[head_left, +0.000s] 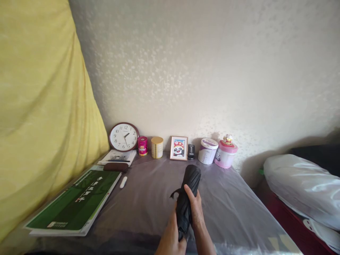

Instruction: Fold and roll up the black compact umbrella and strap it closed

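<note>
Both grips are wrapped round a folded black umbrella [184, 205]. L hand [171, 233] has the low end, R hand [196, 209] is a bit higher up w/ its thumb along the side. The umbrella is over the near part of the gray counter [148, 202], top end toward the wall [170, 71]. A loose strap [174, 192] sticks out on its L. At the back, L to R: clock [124, 137], pink can [142, 146], yellow-lid can [157, 148], framed panda pic [179, 148], white tub [207, 153], pink tub [225, 157]. Green book [77, 203] is far L.
</note>
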Available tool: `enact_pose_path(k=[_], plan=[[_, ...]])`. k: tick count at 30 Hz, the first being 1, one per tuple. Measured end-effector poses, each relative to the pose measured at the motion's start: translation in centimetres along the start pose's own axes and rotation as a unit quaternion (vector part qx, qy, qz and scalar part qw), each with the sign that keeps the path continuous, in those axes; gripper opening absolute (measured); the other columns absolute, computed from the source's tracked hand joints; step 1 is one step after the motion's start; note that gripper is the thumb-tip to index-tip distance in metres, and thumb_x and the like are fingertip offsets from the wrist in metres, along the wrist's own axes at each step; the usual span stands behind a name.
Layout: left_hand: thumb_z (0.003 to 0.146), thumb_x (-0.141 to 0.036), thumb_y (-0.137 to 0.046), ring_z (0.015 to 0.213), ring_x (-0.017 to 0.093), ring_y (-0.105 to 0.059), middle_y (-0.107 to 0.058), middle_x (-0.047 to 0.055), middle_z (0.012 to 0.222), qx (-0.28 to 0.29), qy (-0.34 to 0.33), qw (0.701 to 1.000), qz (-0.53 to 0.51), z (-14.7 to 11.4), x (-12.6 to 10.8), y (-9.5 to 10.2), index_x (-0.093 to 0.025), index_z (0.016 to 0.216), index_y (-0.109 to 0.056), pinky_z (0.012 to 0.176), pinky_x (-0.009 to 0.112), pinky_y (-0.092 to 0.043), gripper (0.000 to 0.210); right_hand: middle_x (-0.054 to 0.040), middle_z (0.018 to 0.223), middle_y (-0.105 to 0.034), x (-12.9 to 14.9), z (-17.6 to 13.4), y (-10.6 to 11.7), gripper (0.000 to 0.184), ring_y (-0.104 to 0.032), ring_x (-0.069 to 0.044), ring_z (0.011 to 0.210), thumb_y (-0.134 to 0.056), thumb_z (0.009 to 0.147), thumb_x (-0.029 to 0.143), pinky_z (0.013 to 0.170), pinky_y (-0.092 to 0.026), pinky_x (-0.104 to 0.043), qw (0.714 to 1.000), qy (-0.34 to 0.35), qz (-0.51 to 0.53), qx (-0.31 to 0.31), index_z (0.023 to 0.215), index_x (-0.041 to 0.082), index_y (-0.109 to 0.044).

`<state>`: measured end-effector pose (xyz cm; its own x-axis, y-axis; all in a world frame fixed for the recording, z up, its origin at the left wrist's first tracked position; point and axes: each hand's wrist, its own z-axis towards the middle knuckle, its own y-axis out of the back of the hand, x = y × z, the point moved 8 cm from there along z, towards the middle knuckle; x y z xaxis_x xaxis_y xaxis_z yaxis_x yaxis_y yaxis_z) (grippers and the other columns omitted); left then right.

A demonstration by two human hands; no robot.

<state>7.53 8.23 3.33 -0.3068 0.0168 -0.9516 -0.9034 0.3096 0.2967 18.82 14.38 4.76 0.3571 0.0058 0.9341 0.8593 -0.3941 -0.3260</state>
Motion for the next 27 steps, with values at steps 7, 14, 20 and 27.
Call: enact_pose_path(k=[7,14,20,27], plan=[[0.067,-0.018,-0.049,0.059,0.016,-0.061,-0.063,0.008,0.096,0.076,0.04,0.994,-0.065,-0.1,0.5,-0.4,-0.018,0.139,-0.004,0.063,0.032,-0.05,0.085,0.0003,0.064,-0.062,-1.4,-0.1,0.0,0.054,-0.058,-0.017,0.056,-0.069,0.062,0.053,0.053,-0.048,-0.028,0.999,-0.037,0.021,0.013,0.095,0.012,-0.061],[0.062,-0.01,-0.049,0.12,0.025,-0.045,-0.039,0.014,0.137,-0.049,-0.018,0.995,0.08,0.0,0.9,1.1,-0.017,0.138,-0.017,0.099,0.033,-0.036,0.083,-0.0011,0.068,-0.066,-1.1,-0.5,-0.5,0.055,-0.062,-0.019,0.061,-0.074,0.055,0.051,0.056,-0.05,-0.028,1.0,-0.026,0.006,0.005,0.094,0.014,-0.061],[0.066,-0.013,-0.048,0.095,0.026,-0.062,-0.06,0.013,0.109,0.059,0.018,0.998,-0.001,0.5,1.6,0.0,-0.019,0.14,0.001,0.085,0.043,-0.047,0.089,-0.0006,0.061,-0.064,-2.5,-0.6,-0.7,0.05,-0.06,-0.017,0.052,-0.071,0.059,0.052,0.051,-0.049,-0.027,0.996,-0.071,0.049,0.008,0.088,0.014,-0.059],[0.063,-0.007,-0.047,0.133,0.024,-0.027,-0.035,0.011,0.14,-0.046,-0.058,0.992,0.103,0.1,0.4,1.7,-0.017,0.139,-0.016,0.108,0.034,-0.025,0.083,-0.0038,0.069,-0.068,-1.9,-0.4,-0.8,0.056,-0.064,-0.021,0.061,-0.075,0.057,0.049,0.058,-0.051,-0.03,0.999,-0.039,0.021,0.016,0.097,0.013,-0.058]])
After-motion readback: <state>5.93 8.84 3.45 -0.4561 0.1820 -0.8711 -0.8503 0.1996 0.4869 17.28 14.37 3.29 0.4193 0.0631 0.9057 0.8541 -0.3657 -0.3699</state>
